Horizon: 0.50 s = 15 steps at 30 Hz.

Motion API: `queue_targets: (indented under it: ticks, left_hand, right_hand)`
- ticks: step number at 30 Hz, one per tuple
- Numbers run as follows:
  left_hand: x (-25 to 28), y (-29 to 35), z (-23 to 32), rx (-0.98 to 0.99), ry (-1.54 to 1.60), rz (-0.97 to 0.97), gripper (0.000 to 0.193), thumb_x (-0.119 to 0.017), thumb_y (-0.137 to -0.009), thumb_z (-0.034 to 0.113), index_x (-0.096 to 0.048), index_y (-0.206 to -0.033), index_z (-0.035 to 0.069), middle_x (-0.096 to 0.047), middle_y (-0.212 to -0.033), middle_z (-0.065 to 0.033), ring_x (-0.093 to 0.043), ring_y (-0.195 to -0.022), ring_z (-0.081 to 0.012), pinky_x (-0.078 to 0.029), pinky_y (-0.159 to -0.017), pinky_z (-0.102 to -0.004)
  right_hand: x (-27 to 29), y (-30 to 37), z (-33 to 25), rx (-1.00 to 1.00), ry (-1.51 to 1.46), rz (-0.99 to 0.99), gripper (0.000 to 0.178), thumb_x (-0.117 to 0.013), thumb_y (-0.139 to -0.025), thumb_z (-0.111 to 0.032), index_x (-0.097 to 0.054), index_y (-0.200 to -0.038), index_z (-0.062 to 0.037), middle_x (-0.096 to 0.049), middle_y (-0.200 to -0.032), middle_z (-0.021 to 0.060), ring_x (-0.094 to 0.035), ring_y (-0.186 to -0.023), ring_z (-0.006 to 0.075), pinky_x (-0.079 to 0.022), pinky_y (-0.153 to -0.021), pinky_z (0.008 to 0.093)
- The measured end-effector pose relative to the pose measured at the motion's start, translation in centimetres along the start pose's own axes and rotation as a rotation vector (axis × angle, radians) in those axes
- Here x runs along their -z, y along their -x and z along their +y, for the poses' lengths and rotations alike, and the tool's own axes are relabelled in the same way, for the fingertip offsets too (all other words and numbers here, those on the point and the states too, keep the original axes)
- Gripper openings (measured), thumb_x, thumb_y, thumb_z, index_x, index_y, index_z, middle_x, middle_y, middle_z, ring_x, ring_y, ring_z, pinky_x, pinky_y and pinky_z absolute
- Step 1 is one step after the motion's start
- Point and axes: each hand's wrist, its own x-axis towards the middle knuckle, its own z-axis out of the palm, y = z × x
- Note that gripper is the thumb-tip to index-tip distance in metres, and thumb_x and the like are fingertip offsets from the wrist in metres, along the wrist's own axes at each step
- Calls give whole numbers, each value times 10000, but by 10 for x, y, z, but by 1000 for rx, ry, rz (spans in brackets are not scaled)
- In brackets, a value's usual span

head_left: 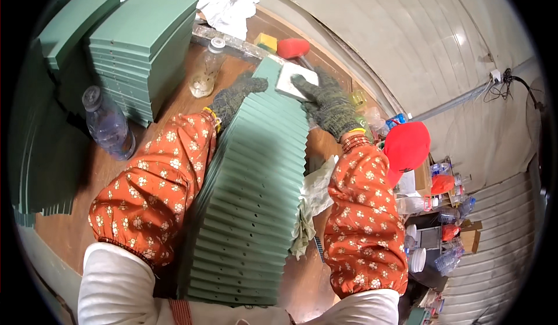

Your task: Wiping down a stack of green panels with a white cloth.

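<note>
A long row of overlapping green panels lies on the table before me, fanned out in steps, with small dark holes in several of them. My left hand, in a dark grey knit glove, is closed at the far left edge of the topmost green panel. My right hand, gloved the same way, grips a white sponge-like block, thumb on top. The block rests against the far right part of that panel. Parts of the fingers on both hands are hidden.
Tall stacks of green panels stand at the left. Near them are a clear plastic bottle and a bottle with pale contents. A yellow sponge and a red-headed tool lie beyond. A crumpled cloth sits right of the row.
</note>
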Motion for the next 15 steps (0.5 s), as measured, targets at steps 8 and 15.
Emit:
queue_targets:
  ticks: [8,15]
  left_hand:
    - [-16,14,5,50,152,-37,514,-613,-829,214,-426,-1275,39,-560,-1078,-97,-566,-948,-189,-494,-819,-310]
    - [-4,8,0,70,-29,-16,511,-625,-828,256,-444,-1260,50,-563,-1080,-88,-572,-945,-182,-498,-814,-301]
  right_hand:
    - [8,12,5,-208,44,9,641,-623,-779,-317,-381,-1365,-228,-475,-1219,215,-514,-1084,378,-416,-941,418]
    - [2,46,28,-419,12,-53,618,-591,-804,-346,-367,-1368,-234,-540,-1139,234,-530,-1064,393,-413,-928,447]
